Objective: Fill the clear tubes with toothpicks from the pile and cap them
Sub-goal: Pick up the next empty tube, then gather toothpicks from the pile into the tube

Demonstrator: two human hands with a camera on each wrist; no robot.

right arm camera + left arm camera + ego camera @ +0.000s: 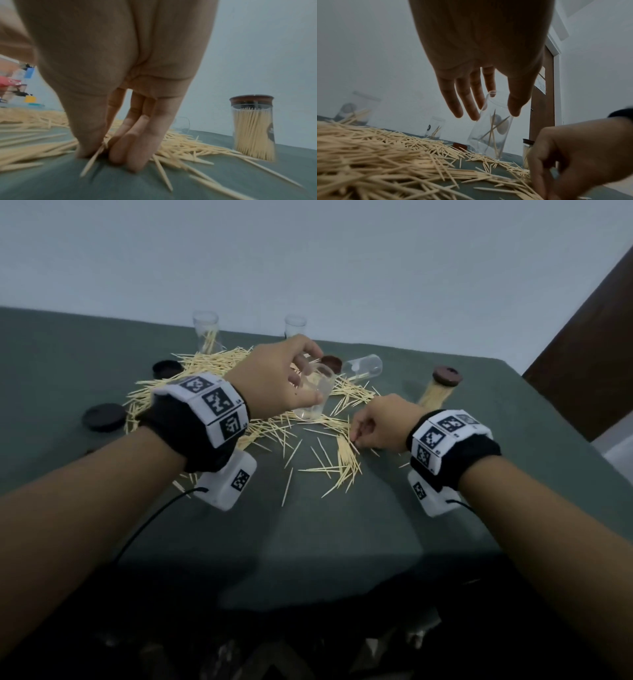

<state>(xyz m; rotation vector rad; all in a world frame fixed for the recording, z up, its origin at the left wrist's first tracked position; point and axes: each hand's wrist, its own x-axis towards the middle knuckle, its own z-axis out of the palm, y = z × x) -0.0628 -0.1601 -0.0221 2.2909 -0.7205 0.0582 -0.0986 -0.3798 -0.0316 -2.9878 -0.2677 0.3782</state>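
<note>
Clear plastic makes the tube (314, 392) in the left hand (277, 378) hard to trace from the head view; the left wrist view shows a few toothpicks inside it. That hand reaches forward, palm down, fingers and thumb wrapped round the tilted tube near its rim, its base on the green table (342, 525). The right hand (376, 422) is bent down at the near edge of the toothpick pile (219, 364), thumb and fingers pressed together, pinching a toothpick (92, 158) against the cloth. Right of it stands a full, capped tube (254, 129).
</note>
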